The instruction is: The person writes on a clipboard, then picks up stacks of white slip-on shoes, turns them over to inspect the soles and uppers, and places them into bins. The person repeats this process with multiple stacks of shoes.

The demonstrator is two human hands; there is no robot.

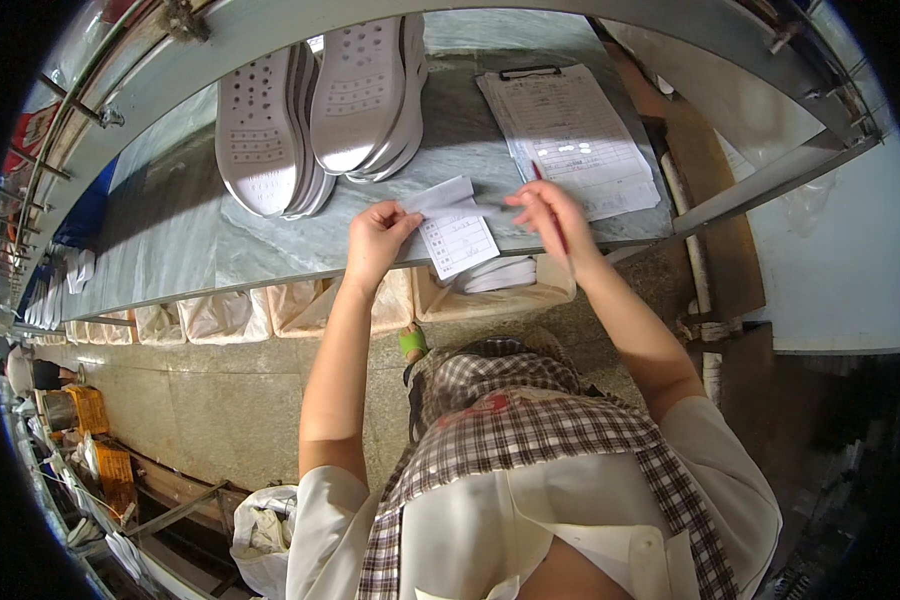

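My left hand (376, 242) pinches a folded paper slip (440, 197) at the front edge of the table. A white printed card (460, 245) with handwriting on it hangs just below that slip, partly over the table edge. To the right, my right hand (555, 220) is raised with a dark red pen (556, 222) held in its fingers, tip end slanting toward my wrist. Its fingertips are slightly blurred and apart from the slips. Beyond the right hand lies a clipboard (532, 72) with filled-in sheets (580, 145).
Two stacks of white perforated shoe soles, a left stack (260, 140) and a right stack (358, 100), rest on the grey marbled table (170, 220). Lined bins (345, 303) stand beneath its front edge; one holds white soles (498, 275). A metal rail (750, 190) crosses at right.
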